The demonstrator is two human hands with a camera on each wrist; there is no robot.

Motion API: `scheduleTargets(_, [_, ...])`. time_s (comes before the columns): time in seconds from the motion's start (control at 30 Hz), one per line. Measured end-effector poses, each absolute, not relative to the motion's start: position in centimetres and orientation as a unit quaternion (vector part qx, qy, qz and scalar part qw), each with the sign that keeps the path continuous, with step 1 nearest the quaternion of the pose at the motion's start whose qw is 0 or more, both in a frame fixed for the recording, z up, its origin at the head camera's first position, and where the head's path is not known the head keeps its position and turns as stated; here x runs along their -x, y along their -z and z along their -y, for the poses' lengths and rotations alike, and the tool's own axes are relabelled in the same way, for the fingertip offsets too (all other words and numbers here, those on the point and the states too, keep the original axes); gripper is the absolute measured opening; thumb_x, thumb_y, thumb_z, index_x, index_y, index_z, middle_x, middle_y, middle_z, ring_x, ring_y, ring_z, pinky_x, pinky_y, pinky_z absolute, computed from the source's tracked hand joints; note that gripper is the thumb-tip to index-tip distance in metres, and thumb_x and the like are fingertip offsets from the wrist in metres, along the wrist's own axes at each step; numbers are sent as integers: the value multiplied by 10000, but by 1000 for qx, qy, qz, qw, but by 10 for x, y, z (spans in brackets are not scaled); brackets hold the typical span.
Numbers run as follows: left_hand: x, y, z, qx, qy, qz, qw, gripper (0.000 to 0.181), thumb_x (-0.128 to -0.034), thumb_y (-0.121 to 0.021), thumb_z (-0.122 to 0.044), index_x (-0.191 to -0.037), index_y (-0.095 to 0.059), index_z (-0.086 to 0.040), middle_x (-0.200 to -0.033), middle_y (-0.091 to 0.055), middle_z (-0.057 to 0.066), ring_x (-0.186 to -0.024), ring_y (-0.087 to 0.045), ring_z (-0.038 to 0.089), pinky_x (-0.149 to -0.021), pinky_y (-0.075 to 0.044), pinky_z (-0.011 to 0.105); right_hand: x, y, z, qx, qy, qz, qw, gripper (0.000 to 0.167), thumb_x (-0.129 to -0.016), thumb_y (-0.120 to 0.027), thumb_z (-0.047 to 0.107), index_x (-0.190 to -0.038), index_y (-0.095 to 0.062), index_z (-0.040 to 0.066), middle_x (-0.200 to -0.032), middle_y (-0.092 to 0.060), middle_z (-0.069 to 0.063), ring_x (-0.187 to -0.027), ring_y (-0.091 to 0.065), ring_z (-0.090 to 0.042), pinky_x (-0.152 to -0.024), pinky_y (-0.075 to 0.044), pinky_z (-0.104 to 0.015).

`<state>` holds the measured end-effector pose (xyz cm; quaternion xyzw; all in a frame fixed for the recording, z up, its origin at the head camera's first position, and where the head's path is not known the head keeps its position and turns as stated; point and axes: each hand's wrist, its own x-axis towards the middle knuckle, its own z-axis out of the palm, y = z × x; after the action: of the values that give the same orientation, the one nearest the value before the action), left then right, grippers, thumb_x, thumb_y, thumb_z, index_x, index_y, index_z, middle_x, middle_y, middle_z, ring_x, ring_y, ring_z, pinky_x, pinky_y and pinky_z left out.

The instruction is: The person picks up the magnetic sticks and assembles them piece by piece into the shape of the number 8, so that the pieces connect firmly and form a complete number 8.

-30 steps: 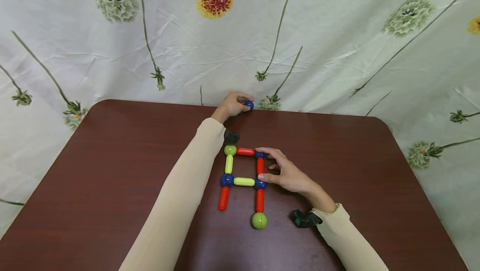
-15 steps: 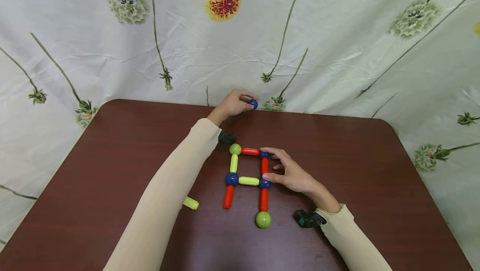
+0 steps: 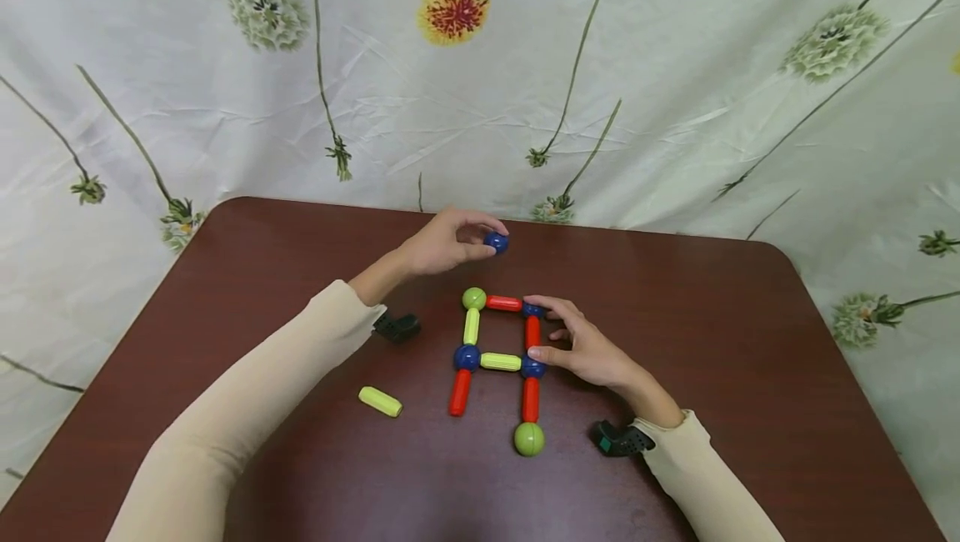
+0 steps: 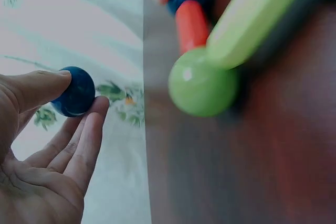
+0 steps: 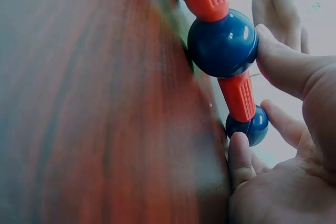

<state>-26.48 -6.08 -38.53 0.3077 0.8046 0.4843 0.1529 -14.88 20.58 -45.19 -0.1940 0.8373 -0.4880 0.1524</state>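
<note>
My left hand [image 3: 442, 243] pinches a loose blue ball [image 3: 496, 243] between thumb and fingertips, above the table's far part. The left wrist view shows that ball [image 4: 77, 93] clear of any rod. A flat frame of magnetic rods and balls lies below it, with a green ball [image 3: 474, 298] at its upper left corner and a yellow-green rod [image 3: 500, 361] across its middle. My right hand [image 3: 592, 350] holds the frame's right side. Its thumb is against the nearer blue ball [image 5: 223, 43], its fingers at the farther blue ball [image 5: 255, 127]; a red rod [image 5: 239, 97] joins these balls.
A loose yellow-green rod [image 3: 380, 402] lies left of the frame on the dark red-brown table [image 3: 675, 317]. The frame's two legs point toward me: a bare red rod [image 3: 460, 393] and one ending in a green ball [image 3: 529, 439]. A flowered cloth [image 3: 660, 67] hangs behind.
My left hand has drawn back from the table's far edge toward me with the blue ball, its forearm swinging left and uncovering the loose yellow-green rod. The right hand stays on the frame.
</note>
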Motion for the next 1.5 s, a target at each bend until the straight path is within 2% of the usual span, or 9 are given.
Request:
scheduleTargets(0.17, [236,387,78,-314,-481,-803,158,298,-942,-690,-63,-1239,-678,-92,-1159,-692,87,-995,-688,255,-799,-544,278,149,451,-207,196,484,-839,152,687,-923,-736,188,-1521,-398,202,-1487,-365,-157,-1314,-409,-360,-1035,-417,-490])
scheduleTargets(0.37, [206,388,95,-309,-489,-797,170,309,-923,-706,-40,-1223,-685,-108,-1145,-696,75,-1006,-691,284,-839,-569,279,148,451,-207,193,482,-842,145,684,-917,-740,171,-1514,-406,196,-1468,-382,-159,-1304,-417,-357,-1035,-410,-493])
scheduleTargets(0.57, [169,391,110,-302,-502,-787,194,334,-921,-710,-47,-1250,-675,-91,-1186,-689,93,-1044,-700,241,-872,-568,269,147,452,-205,196,482,-841,146,687,-920,-739,182,-1518,-402,206,-1476,-377,-149,-1306,-413,-346,-1040,-410,-491])
scheduleTargets(0.77, [138,395,120,-290,-506,-786,207,347,-919,-707,-36,-1250,-677,-137,-1158,-693,53,-1012,-698,254,-862,-566,253,147,451,-205,198,485,-840,144,684,-920,-738,170,-1516,-405,200,-1465,-385,-154,-1308,-412,-354,-1039,-409,-500])
scheduleTargets(0.9, [119,405,125,-295,-506,-782,214,330,-925,-721,-98,-1249,-684,-151,-1164,-697,46,-979,-708,213,-832,-571,257,147,451,-205,200,487,-838,144,694,-923,-734,163,-1526,-393,192,-1484,-370,-154,-1317,-402,-361,-1042,-410,-504])
scheduleTargets(1.07, [102,419,129,-307,-495,-784,215,315,-928,-734,-199,-1239,-691,-184,-1186,-687,19,-941,-689,119,-827,-572,263,148,452,-205,200,491,-835,146,707,-940,-712,167,-1552,-360,189,-1532,-334,-142,-1335,-384,-368,-1050,-412,-513])
scheduleTargets(1.2, [92,425,129,-303,-493,-786,220,294,-921,-744,-226,-1210,-697,-208,-1099,-697,-27,-890,-679,92,-820,-569,252,148,454,-205,200,493,-834,147,709,-942,-710,173,-1556,-355,185,-1539,-331,-139,-1334,-384,-368,-1050,-413,-513])
scheduleTargets(1.3, [84,427,128,-310,-494,-780,227,292,-922,-742,-207,-1209,-697,-187,-1064,-690,-42,-892,-684,77,-829,-570,248,148,454,-205,201,492,-834,147,708,-942,-710,169,-1555,-357,177,-1534,-335,-141,-1326,-385,-365,-1047,-416,-510])
scheduleTargets(1.5, [75,429,125,-319,-485,-779,237,277,-927,-733,-188,-1202,-702,-180,-1098,-675,-49,-949,-657,60,-858,-560,224,151,452,-206,209,489,-834,149,710,-941,-710,158,-1555,-355,185,-1532,-330,-140,-1316,-379,-355,-1033,-429,-503])
